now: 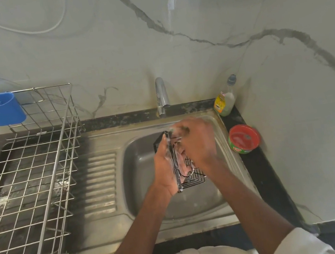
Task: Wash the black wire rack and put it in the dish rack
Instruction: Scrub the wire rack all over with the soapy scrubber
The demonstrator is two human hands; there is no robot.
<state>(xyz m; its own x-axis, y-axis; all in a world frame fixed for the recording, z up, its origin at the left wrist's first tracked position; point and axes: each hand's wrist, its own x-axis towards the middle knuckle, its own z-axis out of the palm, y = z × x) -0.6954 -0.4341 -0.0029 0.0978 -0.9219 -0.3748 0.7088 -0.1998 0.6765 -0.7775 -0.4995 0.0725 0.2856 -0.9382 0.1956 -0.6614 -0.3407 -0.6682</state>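
Hands meet over the basin of the stainless steel sink (142, 196), and between them stands the black wire rack (192, 175), turned up on edge so that its long axis runs from the tap side toward the person. The left hand (166, 171) wraps the near-left edge of the rack, fingers and thumb curled on the frame with suds along them, so that grip is clamped on the rack. The right hand (199, 141) lies over the far right part, fingers bent down onto the wires; whether it holds a scrubber or only rubs with the fingertips cannot be told, for blur and foam hide the palm side. No water shows at the chrome tap (162, 97) behind.

By my judgement the wash is in its soaping stage, with rinsing not yet done. What the coming transfer turns on is this: the silver wire dish rack (26, 171) sits on the dark table well to the left of the sink, past the ribbed draining board (100, 181), and the left hand is both the nearer one and the one already holding the frame. Carried leftward, the rack's long edge would travel roughly side-on to the dish rack's near wall.

On the right stand a clear soap bottle with a yellow label (225, 101) and a red and green round tub (244, 138).
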